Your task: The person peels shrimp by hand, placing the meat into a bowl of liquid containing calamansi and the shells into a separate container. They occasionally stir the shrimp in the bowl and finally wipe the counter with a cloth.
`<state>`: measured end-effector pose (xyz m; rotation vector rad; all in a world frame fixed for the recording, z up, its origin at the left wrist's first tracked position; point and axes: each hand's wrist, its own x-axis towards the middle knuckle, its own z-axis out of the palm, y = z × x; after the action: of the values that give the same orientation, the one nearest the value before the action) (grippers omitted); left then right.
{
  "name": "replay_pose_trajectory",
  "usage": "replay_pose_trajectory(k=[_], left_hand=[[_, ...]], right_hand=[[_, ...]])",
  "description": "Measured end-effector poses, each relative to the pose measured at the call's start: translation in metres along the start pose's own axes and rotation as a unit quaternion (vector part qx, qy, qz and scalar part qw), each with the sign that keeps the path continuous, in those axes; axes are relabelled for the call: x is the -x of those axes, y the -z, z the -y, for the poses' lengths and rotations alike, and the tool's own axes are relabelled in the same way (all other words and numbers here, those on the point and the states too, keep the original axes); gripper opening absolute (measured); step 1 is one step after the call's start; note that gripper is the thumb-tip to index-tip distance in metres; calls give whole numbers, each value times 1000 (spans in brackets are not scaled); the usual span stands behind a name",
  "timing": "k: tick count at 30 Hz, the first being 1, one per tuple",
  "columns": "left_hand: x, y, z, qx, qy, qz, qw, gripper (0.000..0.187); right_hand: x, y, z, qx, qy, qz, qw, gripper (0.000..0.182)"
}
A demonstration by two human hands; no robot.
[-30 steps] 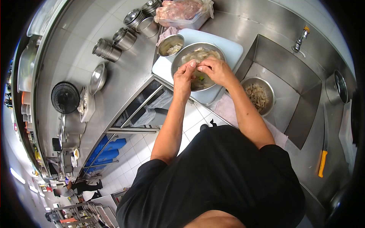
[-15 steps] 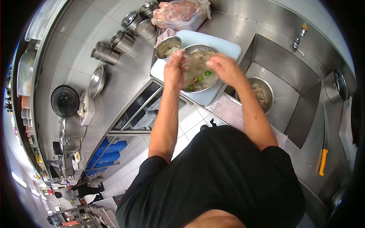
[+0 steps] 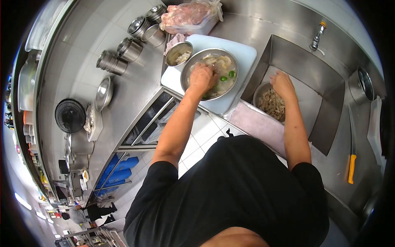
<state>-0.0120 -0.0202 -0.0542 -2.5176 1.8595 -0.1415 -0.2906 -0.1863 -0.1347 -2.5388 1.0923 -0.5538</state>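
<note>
My left hand [image 3: 202,77] reaches into a large steel bowl [image 3: 184,70] of cloudy liquid with pale pieces and green round items [image 3: 223,78]. Its fingertips are hidden in the liquid. The bowl rests on a light blue board [image 3: 248,53], beside a smaller steel bowl [image 3: 172,50] with pale pieces. Over at the sink [image 3: 329,103], my right hand [image 3: 283,84] is above a bowl of brownish scraps [image 3: 271,105], its fingers bent together; whether they hold anything is hidden.
A bag of raw meat [image 3: 191,16] sits in a tub behind the board. A knife [image 3: 352,168] with an orange handle lies right of the sink, below a steel pot [image 3: 362,84]. Steel containers [image 3: 129,49] stand at left. Another person [image 3: 88,214] is far off at lower left.
My right hand has moved right, from over the large bowl to above the scrap bowl in the sink. My left hand has gone down into the large bowl.
</note>
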Motion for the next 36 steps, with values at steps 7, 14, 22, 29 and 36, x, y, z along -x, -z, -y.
replay_pose_trajectory(k=[7, 14, 22, 29, 36], left_hand=[[17, 23, -1, 341, 152, -21, 927, 34], [44, 31, -20, 431, 143, -126, 882, 38], [49, 12, 0, 399, 89, -263, 874, 44], [45, 27, -8, 656, 124, -78, 740, 34], [38, 34, -13, 684, 120, -71, 716, 24]], right_hand=[[-13, 30, 123, -183, 185, -139, 955, 20], [-36, 15, 189, -272, 117, -18, 955, 28], [-49, -12, 178, -310, 216, -70, 923, 24], [-54, -6, 174, -308, 200, -24, 930, 24], [-44, 18, 170, -247, 231, 12, 941, 20]])
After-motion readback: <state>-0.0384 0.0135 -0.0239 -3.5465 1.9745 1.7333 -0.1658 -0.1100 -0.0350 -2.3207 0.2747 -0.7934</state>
